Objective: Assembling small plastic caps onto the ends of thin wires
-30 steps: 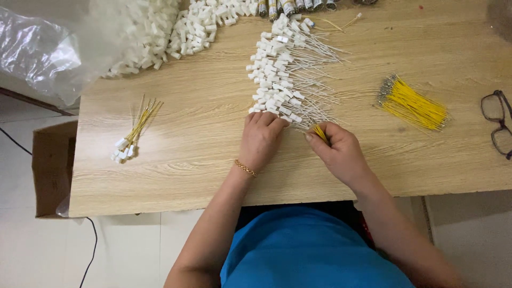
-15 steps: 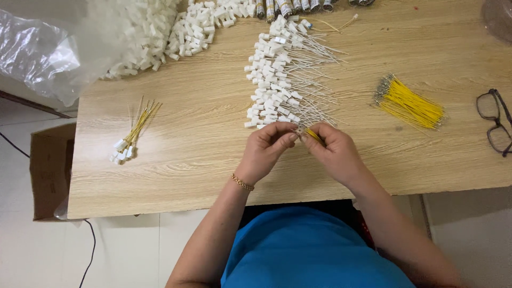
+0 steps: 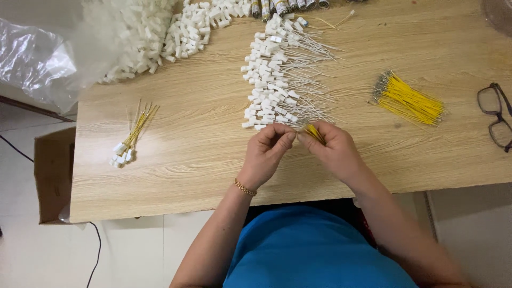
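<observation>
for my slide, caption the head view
Both hands, left hand and right hand, pinch yellow wires beside white connectors.

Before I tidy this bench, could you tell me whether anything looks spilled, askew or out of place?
Mostly orderly. The loose white connectors spill from the clear plastic bag across the table's far left corner. A pair of glasses sits close to the right edge. Both hands work at a yellow wire.

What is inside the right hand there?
The right hand holds a few yellow wires, whose ends stick out above the thumb. The rest is covered by the fingers. The left hand meets it fingertip to fingertip.
</observation>
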